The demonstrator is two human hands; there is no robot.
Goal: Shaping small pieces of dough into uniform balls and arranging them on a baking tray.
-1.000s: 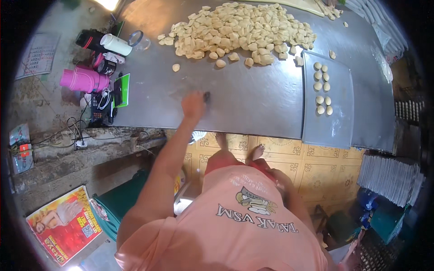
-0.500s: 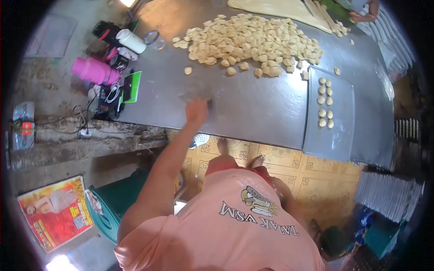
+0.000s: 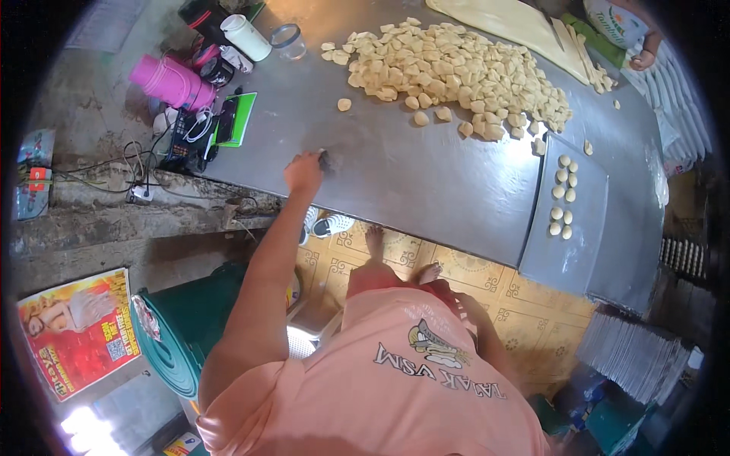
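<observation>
My left hand (image 3: 304, 173) is on the steel table (image 3: 411, 190) near its front left, fingers curled on a small dark grey object (image 3: 325, 160) I cannot make out, right of a phone (image 3: 226, 119) on a green pad (image 3: 243, 114). My right hand (image 3: 468, 304) hangs by my right hip; its fingers are unclear. Beyond lies a big pile of cut dough pieces (image 3: 449, 72), with a few loose ones in front. At the right, a metal tray (image 3: 555, 254) carries several round dough balls (image 3: 563, 176) in two rows.
A pink bottle (image 3: 171, 80), white bottle (image 3: 245, 36), clear jar (image 3: 287, 42) and cables crowd the left end. A dough sheet (image 3: 502, 23) lies at the back; a co-worker's hand (image 3: 642, 59) is at top right. Stacked trays (image 3: 623, 353) and a green bin (image 3: 167, 342) stand below.
My left hand has moved left across the table toward the phone and pad, still curled on the dark object. The view has shifted; more of a co-worker shows at top right.
</observation>
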